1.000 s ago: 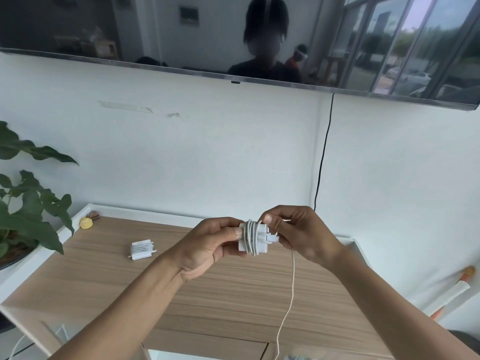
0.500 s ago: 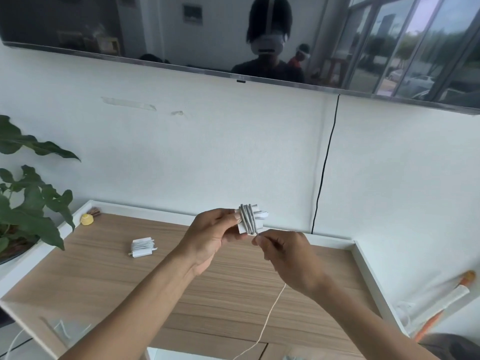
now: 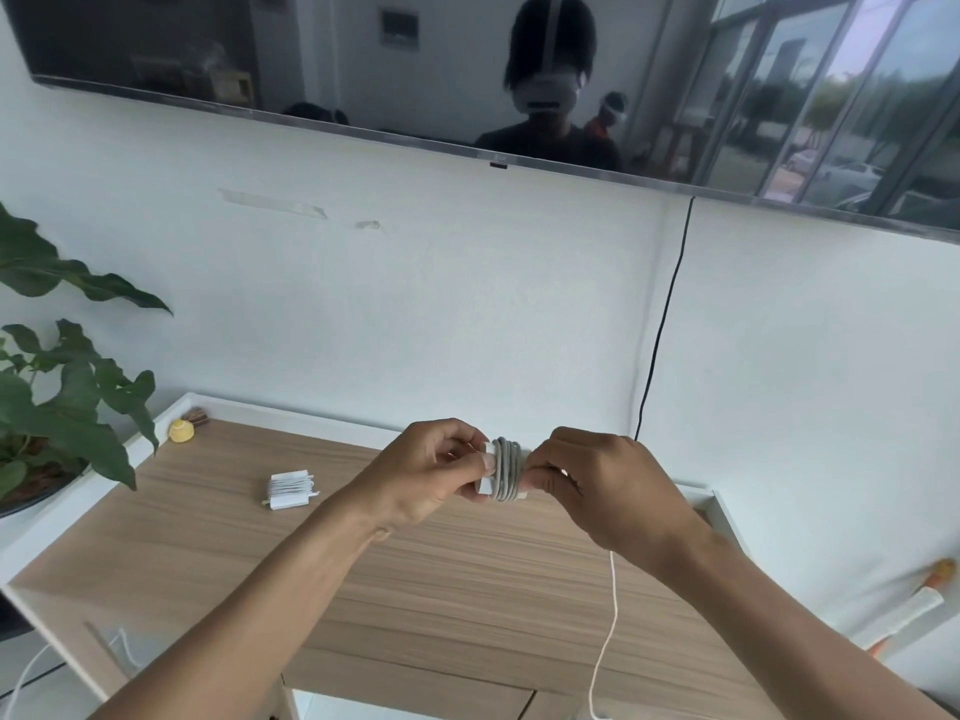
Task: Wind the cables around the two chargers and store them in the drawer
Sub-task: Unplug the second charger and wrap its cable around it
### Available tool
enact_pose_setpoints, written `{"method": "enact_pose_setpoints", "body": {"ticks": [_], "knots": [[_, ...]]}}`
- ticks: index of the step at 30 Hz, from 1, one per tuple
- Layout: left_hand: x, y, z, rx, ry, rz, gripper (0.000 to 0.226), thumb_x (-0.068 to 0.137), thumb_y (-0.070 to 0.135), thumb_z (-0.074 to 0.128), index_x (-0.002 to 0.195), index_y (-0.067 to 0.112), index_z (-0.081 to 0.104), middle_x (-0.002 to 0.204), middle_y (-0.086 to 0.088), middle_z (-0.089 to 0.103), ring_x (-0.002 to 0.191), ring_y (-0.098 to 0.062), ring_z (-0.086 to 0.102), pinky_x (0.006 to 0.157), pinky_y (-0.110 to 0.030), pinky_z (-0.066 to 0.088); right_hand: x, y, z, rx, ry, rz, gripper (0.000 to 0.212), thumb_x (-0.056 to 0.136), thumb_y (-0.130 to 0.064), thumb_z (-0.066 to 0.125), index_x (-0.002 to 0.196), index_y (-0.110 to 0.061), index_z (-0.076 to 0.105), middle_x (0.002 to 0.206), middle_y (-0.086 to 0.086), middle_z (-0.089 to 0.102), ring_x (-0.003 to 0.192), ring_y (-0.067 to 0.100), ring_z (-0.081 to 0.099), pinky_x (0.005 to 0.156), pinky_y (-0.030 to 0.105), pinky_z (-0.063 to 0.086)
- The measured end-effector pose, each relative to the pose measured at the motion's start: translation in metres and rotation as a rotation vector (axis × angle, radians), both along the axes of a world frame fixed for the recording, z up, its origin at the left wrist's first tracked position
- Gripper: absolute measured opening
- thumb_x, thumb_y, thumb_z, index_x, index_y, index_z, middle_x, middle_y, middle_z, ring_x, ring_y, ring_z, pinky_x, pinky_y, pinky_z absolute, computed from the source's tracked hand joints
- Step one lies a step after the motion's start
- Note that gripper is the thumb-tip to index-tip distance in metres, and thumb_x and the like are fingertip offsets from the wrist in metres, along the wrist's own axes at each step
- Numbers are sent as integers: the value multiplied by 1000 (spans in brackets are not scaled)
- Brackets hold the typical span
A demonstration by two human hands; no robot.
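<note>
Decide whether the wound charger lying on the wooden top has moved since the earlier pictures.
No. The wound charger keeps its place beside the yellow object.

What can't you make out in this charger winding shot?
Head view.
Free end of the cable: runs off the bottom edge.
Ends of the charger: covered by the left hand and right hand.
The yellow object at the back left of the tabletop: too small to identify.

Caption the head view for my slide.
Left hand holds a charger, right hand winds its cable; a wound charger lies on the desk.
</note>
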State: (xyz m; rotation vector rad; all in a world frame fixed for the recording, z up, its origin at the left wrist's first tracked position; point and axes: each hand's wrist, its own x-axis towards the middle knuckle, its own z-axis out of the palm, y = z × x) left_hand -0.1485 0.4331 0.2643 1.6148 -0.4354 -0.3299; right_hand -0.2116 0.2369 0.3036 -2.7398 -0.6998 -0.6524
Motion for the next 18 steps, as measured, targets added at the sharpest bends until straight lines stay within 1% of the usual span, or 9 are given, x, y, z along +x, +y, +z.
{"method": "enact_pose_setpoints", "body": {"ticks": [3, 5, 8, 10, 11, 12, 13, 15, 18], "knots": [[1, 7, 5, 49, -8, -33, 33, 73, 29, 71, 95, 6, 65, 89, -15, 70, 87, -38, 70, 89, -51, 55, -1, 0, -2, -83, -90, 69, 19, 91, -39, 52, 83, -30, 67, 70, -10, 60, 49, 14, 51, 40, 26, 39], [2, 10, 6, 76, -23, -51, 33, 71, 33, 72, 94, 10, 66, 89, -13, 70, 85, -35, 71, 90, -51, 54, -1, 1, -2, -139, -149, 101, 17, 91, -36, 56, 82, -27, 68, 68, -9, 57, 47, 15, 50, 39, 25, 36], [3, 12, 6, 131, -57, -89, 19, 82, 19, 73, 97, 9, 65, 94, -16, 67, 80, -26, 69, 85, -42, 56, 1, 2, -1, -147, -179, 117, 16, 86, -36, 63, 77, -23, 64, 67, -8, 57, 45, 14, 49, 38, 25, 36], [1, 13, 5, 127, -47, -123, 14, 88, 10, 67, 100, 4, 64, 95, -15, 64, 80, -21, 67, 78, -35, 57, 4, 1, 0, -134, -153, 102, 17, 86, -34, 61, 74, -22, 64, 69, -9, 59, 46, 15, 50, 38, 28, 40], [-1, 14, 5, 104, -32, -151, 14, 89, 7, 66, 101, 1, 63, 96, -16, 64, 81, -21, 66, 76, -32, 57, 5, 2, 1, -92, -95, 91, 15, 86, -32, 60, 75, -23, 65, 70, -9, 61, 48, 16, 51, 40, 29, 42], [-3, 15, 6, 71, -16, -190, 14, 90, 6, 65, 102, -1, 62, 96, -18, 64, 82, -21, 66, 74, -29, 56, 5, 2, 4, 2, 16, 77, 14, 87, -28, 61, 75, -24, 67, 71, -9, 63, 51, 15, 52, 44, 31, 44], [-4, 17, 7, 32, 2, -227, 15, 89, 7, 64, 102, -1, 62, 96, -18, 64, 83, -22, 66, 73, -28, 55, 6, 0, 6, 141, 172, 64, 12, 86, -25, 65, 75, -26, 68, 71, -9, 64, 51, 15, 52, 48, 31, 44], [-6, 19, 9, -49, 51, -283, 21, 84, 10, 64, 102, 0, 61, 93, -15, 66, 83, -22, 66, 72, -27, 55, 9, -1, 9, 421, 450, 44, 14, 84, -20, 71, 72, -27, 69, 62, -6, 62, 47, 14, 47, 48, 25, 40], [-8, 20, 11, -129, 108, -342, 27, 83, 10, 61, 106, -4, 59, 92, -11, 68, 82, -22, 66, 71, -28, 55, 12, -1, 9, 715, 644, 97, 19, 86, -7, 66, 71, -17, 68, 54, -5, 58, 45, 10, 44, 48, 20, 39]]}}
